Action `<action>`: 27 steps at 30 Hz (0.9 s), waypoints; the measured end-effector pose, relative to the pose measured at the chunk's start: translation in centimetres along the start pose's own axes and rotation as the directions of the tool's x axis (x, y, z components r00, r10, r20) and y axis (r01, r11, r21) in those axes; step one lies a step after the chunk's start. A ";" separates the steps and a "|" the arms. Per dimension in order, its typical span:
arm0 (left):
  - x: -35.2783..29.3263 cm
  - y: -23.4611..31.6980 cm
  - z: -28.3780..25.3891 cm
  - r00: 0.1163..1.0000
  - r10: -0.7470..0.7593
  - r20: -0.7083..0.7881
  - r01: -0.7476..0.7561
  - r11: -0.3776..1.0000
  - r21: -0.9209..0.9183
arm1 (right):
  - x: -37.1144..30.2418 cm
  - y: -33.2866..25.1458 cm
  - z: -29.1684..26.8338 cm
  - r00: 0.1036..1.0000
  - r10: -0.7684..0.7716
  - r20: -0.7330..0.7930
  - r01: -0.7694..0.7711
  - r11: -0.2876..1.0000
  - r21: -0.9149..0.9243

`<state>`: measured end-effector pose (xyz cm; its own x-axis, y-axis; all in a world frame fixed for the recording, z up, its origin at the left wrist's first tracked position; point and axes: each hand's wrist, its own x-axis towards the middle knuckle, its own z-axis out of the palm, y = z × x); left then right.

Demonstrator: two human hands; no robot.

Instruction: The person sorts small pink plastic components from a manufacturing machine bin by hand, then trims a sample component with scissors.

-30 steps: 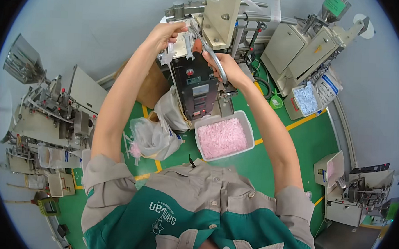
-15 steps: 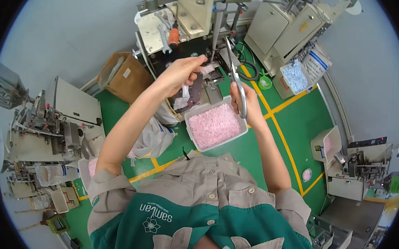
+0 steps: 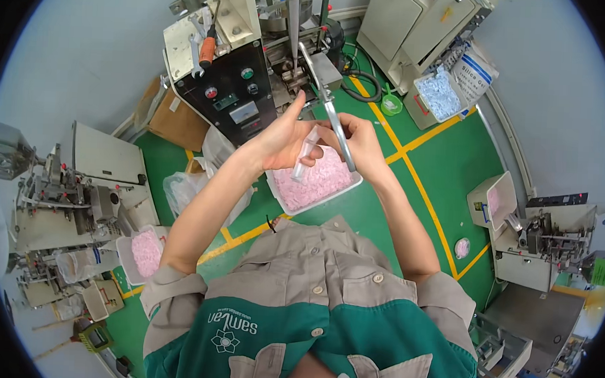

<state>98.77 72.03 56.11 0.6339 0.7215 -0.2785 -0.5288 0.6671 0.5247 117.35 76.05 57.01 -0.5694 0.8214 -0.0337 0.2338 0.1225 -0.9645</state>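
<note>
Both hands meet above a white bin (image 3: 289, 206) of small pink sachets (image 3: 324, 176). My left hand (image 3: 277, 141) has its thumb raised and holds a narrow strip of translucent plastic film (image 3: 307, 156), which hangs down from its fingers. My right hand (image 3: 361, 147) grips a pair of large metal scissors (image 3: 332, 115), with the blades pointing up and away toward the machine. The right fingertips reach the upper end of the strip; whether they pinch it is partly hidden behind the scissors.
Ahead stands a machine with a black control panel (image 3: 242, 104), wrenches and an orange-handled screwdriver (image 3: 208, 50) on top. A cardboard box (image 3: 179, 122) and plastic bags (image 3: 191, 191) lie at left. A bin of blue sachets (image 3: 441, 97) and a green scoop (image 3: 392, 103) are at right.
Both hands have drawn back from the machine and come together above the bin. The strip now lies between them, with the scissors still in my right hand. The view has shifted a little.
</note>
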 end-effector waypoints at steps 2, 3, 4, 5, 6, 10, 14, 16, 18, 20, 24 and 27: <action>0.1 -0.8 1.0 0.989 0.055 -0.137 -0.042 0.994 0.098 | -0.2 0.5 -0.7 0.999 0.038 -0.007 -0.037 0.998 0.059; 0.1 -1.3 1.3 0.959 0.116 -0.260 -0.062 0.976 0.207 | -0.4 0.8 -1.0 0.997 0.074 -0.023 -0.070 0.991 0.118; -0.4 -1.7 1.0 0.960 0.153 -0.236 -0.092 0.964 0.250 | -0.6 0.9 -1.3 0.993 0.109 -0.037 -0.101 0.979 0.176; -0.7 -2.4 0.6 0.958 0.156 -0.241 -0.096 0.965 0.244 | -0.8 1.0 -1.6 0.993 0.111 -0.027 -0.105 0.979 0.174; -0.8 -3.2 0.3 0.931 0.252 -0.264 -0.123 0.897 0.424 | -0.9 1.1 -1.8 0.989 0.140 -0.054 -0.123 0.963 0.241; -1.5 -4.3 0.0 0.876 0.361 -0.320 -0.154 0.838 0.524 | -2.1 1.9 -2.2 0.978 0.193 -0.082 -0.161 0.942 0.295; -1.9 -4.7 0.7 0.750 0.521 -0.406 -0.231 0.783 0.577 | -4.6 3.5 -2.9 0.973 0.229 -0.021 -0.224 0.966 0.128; -2.0 -4.7 0.4 0.709 0.551 -0.440 -0.237 0.774 0.587 | -6.8 5.9 -3.3 0.969 0.225 0.100 -0.239 0.958 0.157; -1.8 -4.4 0.4 0.660 0.581 -0.476 -0.232 0.760 0.607 | -8.7 7.0 -3.0 0.949 0.204 0.242 -0.244 0.958 0.150; -1.8 -4.3 0.0 0.654 0.591 -0.472 -0.238 0.753 0.613 | -10.2 7.9 -2.8 0.915 0.241 0.322 -0.273 0.960 0.058; -1.3 -4.2 -0.3 0.673 0.568 -0.474 -0.202 0.757 0.621 | -10.3 6.6 -2.1 0.927 0.213 0.310 -0.216 0.976 -0.024; -1.0 -4.3 -0.6 0.710 0.539 -0.454 -0.168 0.755 0.634 | -9.4 5.9 -1.9 0.917 0.259 0.302 -0.267 0.963 -0.014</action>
<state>100.10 68.57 53.68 -0.0913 0.9556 -0.2801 -0.1484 0.2650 0.9527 125.58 70.08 52.15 -0.6999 0.6170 -0.3599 0.3887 -0.0936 -0.9166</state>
